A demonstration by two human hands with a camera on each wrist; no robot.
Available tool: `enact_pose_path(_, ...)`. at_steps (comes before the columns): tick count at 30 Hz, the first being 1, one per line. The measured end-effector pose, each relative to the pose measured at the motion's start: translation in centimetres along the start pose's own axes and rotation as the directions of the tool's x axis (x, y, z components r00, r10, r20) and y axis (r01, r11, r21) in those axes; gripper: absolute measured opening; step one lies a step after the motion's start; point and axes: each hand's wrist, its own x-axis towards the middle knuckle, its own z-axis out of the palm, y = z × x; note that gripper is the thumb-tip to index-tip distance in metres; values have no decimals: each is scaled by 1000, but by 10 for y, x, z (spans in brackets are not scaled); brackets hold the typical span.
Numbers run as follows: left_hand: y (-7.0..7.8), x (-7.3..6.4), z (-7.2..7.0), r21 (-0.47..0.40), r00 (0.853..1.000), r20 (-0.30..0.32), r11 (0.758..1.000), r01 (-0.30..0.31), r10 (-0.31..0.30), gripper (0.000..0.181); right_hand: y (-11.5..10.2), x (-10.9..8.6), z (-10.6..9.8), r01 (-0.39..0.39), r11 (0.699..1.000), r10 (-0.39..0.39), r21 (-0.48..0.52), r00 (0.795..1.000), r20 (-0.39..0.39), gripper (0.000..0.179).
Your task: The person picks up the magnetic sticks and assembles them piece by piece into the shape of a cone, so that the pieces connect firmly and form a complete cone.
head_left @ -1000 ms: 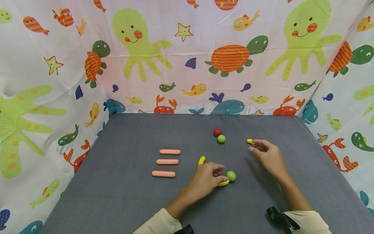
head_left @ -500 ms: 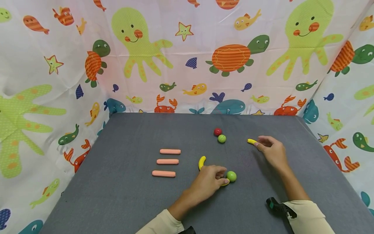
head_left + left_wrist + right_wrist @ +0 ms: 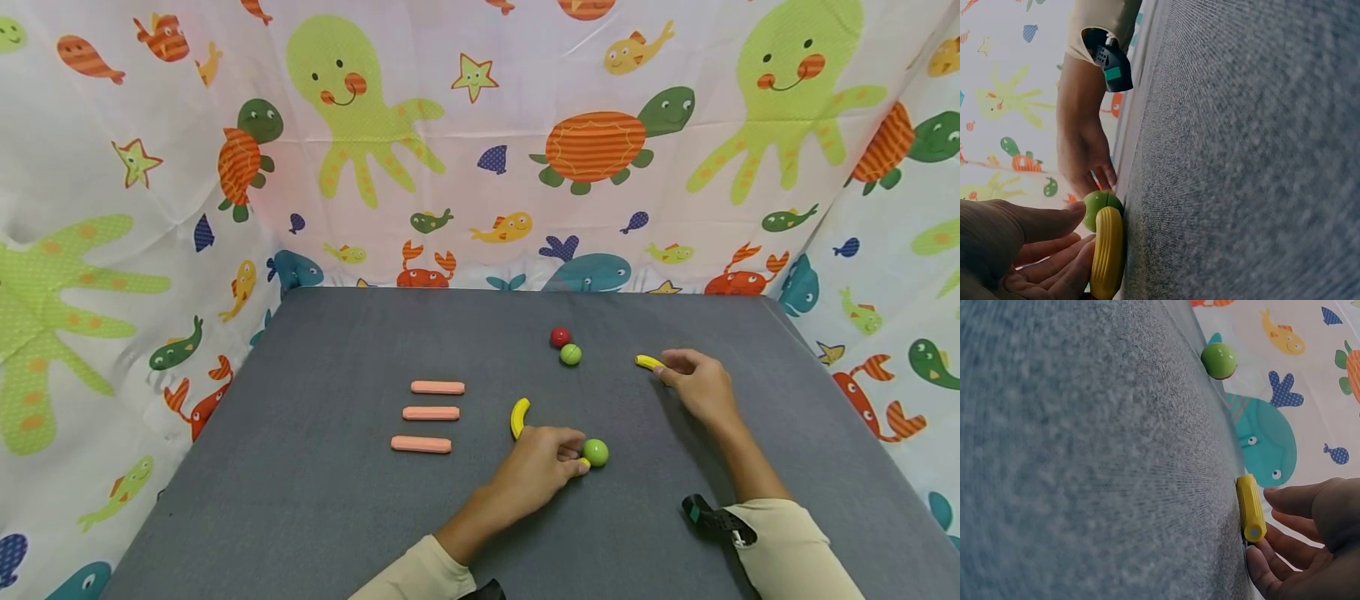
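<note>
My left hand (image 3: 536,467) reaches down beside a green ball (image 3: 596,452). Its thumb and fingers pinch a small yellow toy banana (image 3: 1109,253) next to that ball; the head view shows just the banana's tip past the thumb. Behind the knuckles lies another toy banana (image 3: 519,417), partly hidden by the hand. Farther right, my right hand (image 3: 701,387) has thumb and fingertips at either side of a third toy banana (image 3: 1250,509) low over the cloth, pinching its near end. The left end of this banana sticks out from the fingers in the head view.
Pink toy sausages (image 3: 425,413) lie in a column on the left of the grey table (image 3: 300,500). A red ball (image 3: 560,337) and a second green ball (image 3: 571,354) sit together toward the back. A sea-animal curtain (image 3: 495,150) surrounds the table.
My left thumb and fingers have lowered around the banana by the green ball, hiding more of it. The right hand has moved slightly right along its banana, its thumb coming onto the end.
</note>
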Motion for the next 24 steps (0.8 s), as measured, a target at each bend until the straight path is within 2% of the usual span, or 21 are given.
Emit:
enact_pose_path(3, 0, 1, 1, 0, 1000, -3, 1000, -6, 6, 24, 0, 1, 0, 16, 1000, -16, -11, 1000, 7, 37)
enact_pose_path(6, 1, 2, 1, 14, 1000, 4, 1000, -19, 19, 12, 0, 2, 0, 30, 999, -30, -21, 999, 13, 34)
enact_pose_path(11, 2, 3, 1, 42, 999, 16, 999, -31, 30, 23, -2, 2, 0, 18, 1000, -16, -24, 999, 46, 33)
enact_pose_path(16, 3, 3, 2, 79, 999, 19, 996, -42, 41, 18, -5, 1, 1, 6, 999, -3, -34, 998, 67, 36)
enact_pose_path(18, 3, 3, 2, 120, 999, 23, 992, -48, 46, 17, -6, 0, 1, 7, 999, -4, -34, 997, 72, 37)
enact_pose_path(24, 5, 3, 3, 263, 997, 28, 961, -81, 77, 39, -12, -3, 2, -13, 999, 16, -32, 995, 102, 36)
